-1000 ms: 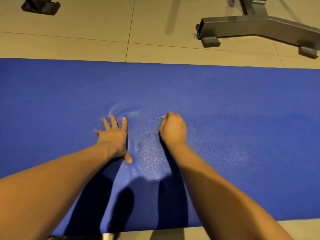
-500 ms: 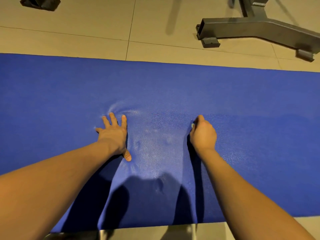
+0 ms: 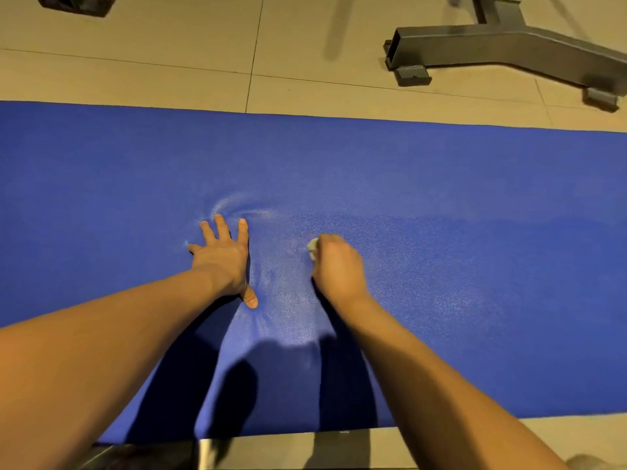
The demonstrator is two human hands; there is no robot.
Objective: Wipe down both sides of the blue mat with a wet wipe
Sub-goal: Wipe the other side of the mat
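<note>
The blue mat [image 3: 441,184] lies flat across the tiled floor, spanning the whole width of the head view. My left hand [image 3: 224,256] presses flat on it with fingers spread, and the mat wrinkles around the fingertips. My right hand [image 3: 337,266] rests just right of it, fingers curled around a small bunched white wet wipe [image 3: 312,245] that peeks out at the fingertips and touches the mat. A faint damp sheen shows on the mat between and right of the hands.
A grey metal equipment base [image 3: 502,42] with rubber feet stands on the tiles beyond the mat at the upper right. A dark foot of another stand [image 3: 78,3] sits at the upper left. Beige tiles [image 3: 169,56] border the mat's far and near edges.
My right hand swept right with the wipe, then came back left toward the left hand. The left hand stayed planted on the mat.
</note>
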